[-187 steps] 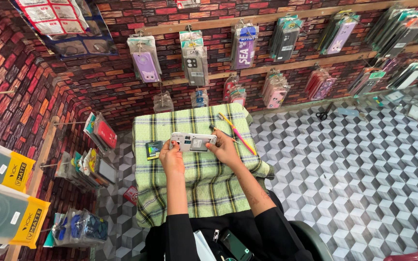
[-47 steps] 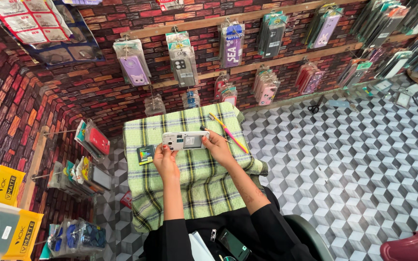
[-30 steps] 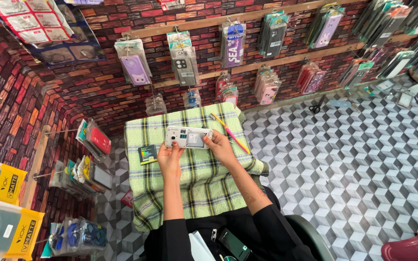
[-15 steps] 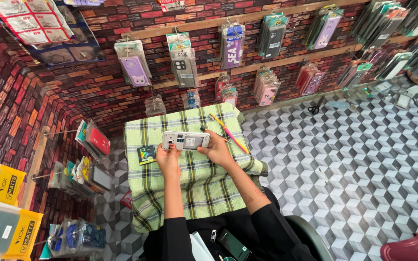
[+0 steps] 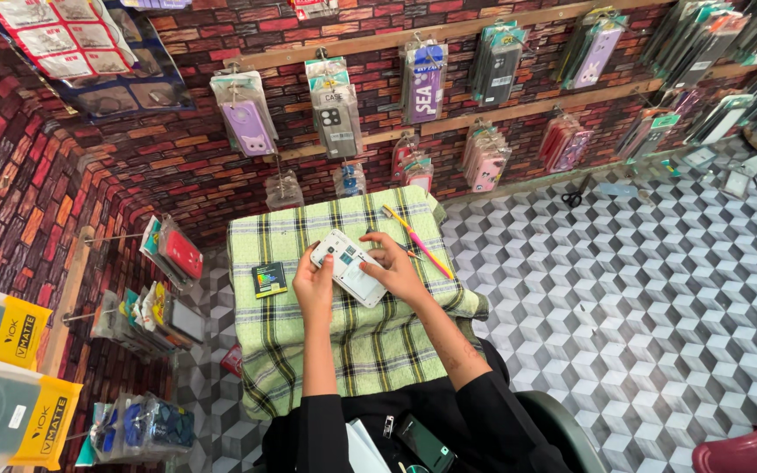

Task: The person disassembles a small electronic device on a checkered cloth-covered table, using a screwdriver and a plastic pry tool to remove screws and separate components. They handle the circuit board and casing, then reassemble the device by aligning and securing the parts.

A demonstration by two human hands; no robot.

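Observation:
A white phone (image 5: 350, 265) with its back opened lies tilted between both hands, above a small table draped in a green checked cloth (image 5: 352, 350). My left hand (image 5: 314, 283) grips its left edge. My right hand (image 5: 396, 271) holds its right end, fingers curled over it. A small dark square card (image 5: 269, 279) rests on the cloth just left of my left hand. A yellow-and-pink tool (image 5: 418, 242) lies diagonally on the cloth, right of my right hand.
Packaged phone cases (image 5: 336, 106) hang on wooden rails across the brick-pattern wall behind the table. More cases (image 5: 171, 254) hang on the left wall. A dark phone (image 5: 427, 443) lies on my lap. Scissors (image 5: 576, 195) lie on the patterned floor at the right.
The phone has turned from lying level across both hands to a diagonal tilt. Both hands stayed over the cloth and kept hold of it.

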